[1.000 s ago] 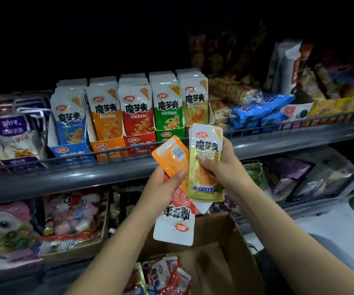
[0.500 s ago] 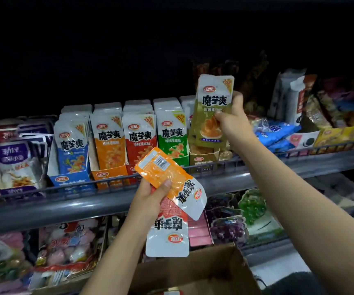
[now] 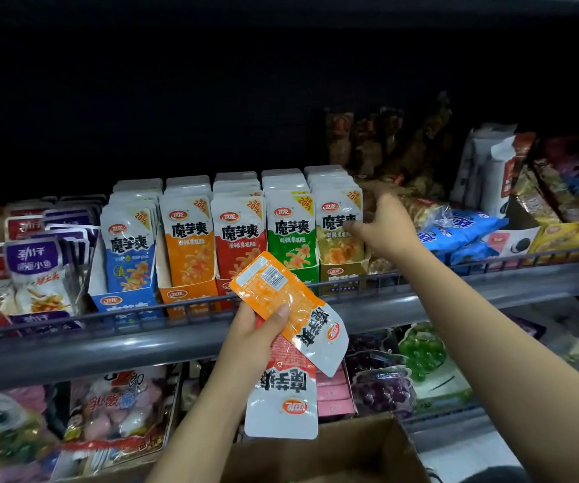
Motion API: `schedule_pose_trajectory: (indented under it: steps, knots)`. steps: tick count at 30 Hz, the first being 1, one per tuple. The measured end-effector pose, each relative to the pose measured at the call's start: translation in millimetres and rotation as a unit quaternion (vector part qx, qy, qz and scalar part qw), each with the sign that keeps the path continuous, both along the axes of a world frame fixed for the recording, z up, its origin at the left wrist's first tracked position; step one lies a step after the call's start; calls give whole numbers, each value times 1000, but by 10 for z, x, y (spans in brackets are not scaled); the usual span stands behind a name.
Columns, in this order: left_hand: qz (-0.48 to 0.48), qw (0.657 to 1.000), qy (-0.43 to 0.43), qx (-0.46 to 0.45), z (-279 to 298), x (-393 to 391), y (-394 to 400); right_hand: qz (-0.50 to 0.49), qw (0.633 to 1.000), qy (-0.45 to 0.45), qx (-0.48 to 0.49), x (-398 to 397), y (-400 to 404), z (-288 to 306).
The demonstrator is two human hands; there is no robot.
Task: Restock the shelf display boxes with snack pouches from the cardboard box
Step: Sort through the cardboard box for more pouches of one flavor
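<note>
— Now, where do the snack pouches sit?

— Two are in the left hand [image 3: 260,329], thumb clamped over them: an orange pouch [image 3: 291,308] on top, tilted with its barcode side up, and a red pouch [image 3: 284,388] beneath, hanging upside down. The hand holds them in front of the grey shelf rail [image 3: 107,346], above the open cardboard box [image 3: 326,454] at the near edge.

— And the display boxes?

— Five stand side by side on the upper shelf. From left: blue display box [image 3: 126,303], orange display box [image 3: 183,294], a red one half hidden behind the held pouches, then green, then the olive display box [image 3: 342,275] at the far right of the row. Each is packed with upright pouches of its own colour.

— The right hand?

— The right hand [image 3: 382,224] reaches over the rail beside the olive pouches [image 3: 338,224], fingers spread and loose, gripping nothing. Its thumb lies at the edge of the front pouch; whether it touches is unclear through the blur.

— What surrounds them?

— Purple-labelled packets [image 3: 37,270] crowd the shelf to the left. Blue bags [image 3: 462,228] and a yellow carton [image 3: 574,235] lie to the right, with brown snack bags [image 3: 385,141] farther back in the dark. Below the rail, green grape-shaped sweets [image 3: 420,350] sit right, a pink-and-white candy bag [image 3: 114,409] left.
</note>
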State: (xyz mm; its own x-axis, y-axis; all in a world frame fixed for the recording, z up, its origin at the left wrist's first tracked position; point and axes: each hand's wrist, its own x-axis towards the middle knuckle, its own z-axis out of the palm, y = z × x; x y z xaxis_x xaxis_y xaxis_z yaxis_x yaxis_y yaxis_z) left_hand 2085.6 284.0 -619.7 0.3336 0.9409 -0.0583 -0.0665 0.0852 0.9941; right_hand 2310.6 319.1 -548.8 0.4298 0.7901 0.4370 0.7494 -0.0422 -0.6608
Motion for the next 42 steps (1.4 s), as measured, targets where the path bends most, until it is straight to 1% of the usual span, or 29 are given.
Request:
schedule_pose_trajectory:
  steps: [1, 5, 8, 11, 12, 13, 15, 17, 18, 20, 21, 24, 26, 28, 32, 35, 36, 40, 42]
  knots:
    - [0, 1000, 3, -1, -3, 1, 0, 7, 1000, 17, -1, 15, -15, -10]
    - [-3, 1000, 11, -2, -4, -1, -2, -3, 1000, 15, -7, 50, -50, -56]
    - [-3, 1000, 12, 3, 11, -14, -10, -10, 999, 37, 3, 78, -95, -59]
    - [-8, 1000, 8, 9, 24, -34, -13, -28, 999, 23, 28, 10, -248, -82]
    - [-9, 1000, 7, 10, 32, -44, -17, -8, 999, 24, 33, -41, -331, -83]
    - [-9, 1000, 6, 10, 36, -53, -21, 36, 998, 35, 26, -108, -430, -75]
    - [-8, 1000, 2, 12, 40, -84, -23, 162, 984, 63, -33, -232, -630, -76]
    - [-3, 1000, -5, 15, 49, -130, -27, 282, 950, 74, -113, -348, -800, -106]
    - [0, 1000, -9, 17, 62, -160, -31, 321, 932, 83, -146, -396, -856, -127]
    - [1, 1000, -16, 27, 89, -222, -27, 356, 909, 119, -182, -500, -917, -180]
    - [-1, 999, -19, 34, 105, -252, -26, 363, 904, 127, -184, -552, -928, -205]
    - [1, 998, -34, 46, 153, -335, -32, 366, 910, 96, -171, -695, -916, -234]
    - [15, 998, -54, 40, 169, -394, -19, 357, 908, 143, -167, -758, -895, -195]
    - [34, 996, -84, 18, 184, -462, -4, 360, 896, 202, -166, -794, -858, -150]
    - [56, 990, -129, -17, 215, -605, 18, 389, 878, 199, -194, -878, -799, -60]
    - [59, 986, -153, -26, 245, -699, 32, 408, 871, 192, -193, -995, -729, 42]
    - [63, 985, -159, -25, 259, -736, 42, 407, 875, 186, -183, -1048, -700, 101]
    - [71, 983, -167, -17, 306, -858, 65, 368, 915, 114, -122, -1241, -503, 321]
    - [72, 983, -171, -9, 317, -903, 64, 347, 926, 110, -102, -1346, -397, 394]
